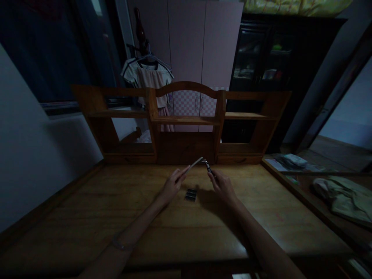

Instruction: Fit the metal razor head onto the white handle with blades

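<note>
In the head view, a thin pale stick slants up and to the right from my left hand, whose fingers are wrapped around its lower end. My right hand grips the dark handle of a small tool with a shiny metal head. The metal head is at the stick's upper tip; whether they touch, I cannot tell. Below and between both hands, a few small dark pieces lie side by side on the wooden desk. The dim light hides their kind.
A wooden shelf unit stands along the desk's back edge. To the right, beyond the raised desk edge, lie a light-coloured cloth bag and plastic-wrapped items. A white wall borders the left side. Clothes hang behind the shelf.
</note>
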Motion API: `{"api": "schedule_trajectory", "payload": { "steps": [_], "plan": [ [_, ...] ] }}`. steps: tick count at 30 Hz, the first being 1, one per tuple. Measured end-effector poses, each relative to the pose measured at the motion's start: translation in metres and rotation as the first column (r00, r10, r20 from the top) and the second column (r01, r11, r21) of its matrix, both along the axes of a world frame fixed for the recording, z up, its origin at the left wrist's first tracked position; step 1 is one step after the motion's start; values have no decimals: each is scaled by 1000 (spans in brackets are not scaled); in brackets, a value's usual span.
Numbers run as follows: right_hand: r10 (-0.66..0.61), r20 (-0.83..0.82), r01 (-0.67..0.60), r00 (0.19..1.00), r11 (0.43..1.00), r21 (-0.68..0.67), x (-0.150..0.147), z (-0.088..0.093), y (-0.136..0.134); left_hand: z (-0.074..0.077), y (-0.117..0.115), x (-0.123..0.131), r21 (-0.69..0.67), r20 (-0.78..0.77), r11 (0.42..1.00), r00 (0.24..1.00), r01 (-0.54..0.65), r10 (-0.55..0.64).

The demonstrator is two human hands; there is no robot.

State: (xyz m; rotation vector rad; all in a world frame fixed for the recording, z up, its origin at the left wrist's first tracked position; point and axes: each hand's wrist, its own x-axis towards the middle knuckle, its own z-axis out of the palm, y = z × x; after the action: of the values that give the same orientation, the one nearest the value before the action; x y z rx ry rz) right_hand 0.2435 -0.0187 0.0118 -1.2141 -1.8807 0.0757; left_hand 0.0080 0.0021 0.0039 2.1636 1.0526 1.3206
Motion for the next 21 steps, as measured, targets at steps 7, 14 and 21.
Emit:
{"api": "schedule_trajectory", "payload": {
  "steps": [7, 14, 21],
  "plan": [
    [-16, 14, 16, 1000, 1000, 0, 0, -1, 0, -2, 2, 1, 4, 25, 1000, 1000, 12, -12],
    [-18, -6, 18, 1000, 1000, 0, -1, 1, -1, 1, 0, 1, -21, 38, 1000, 999, -4, 5],
    [-1, 16, 1, 1000, 1000, 6, -1, -3, 2, 1, 0, 1, -35, 15, 998, 999, 42, -42]
  ]
}}
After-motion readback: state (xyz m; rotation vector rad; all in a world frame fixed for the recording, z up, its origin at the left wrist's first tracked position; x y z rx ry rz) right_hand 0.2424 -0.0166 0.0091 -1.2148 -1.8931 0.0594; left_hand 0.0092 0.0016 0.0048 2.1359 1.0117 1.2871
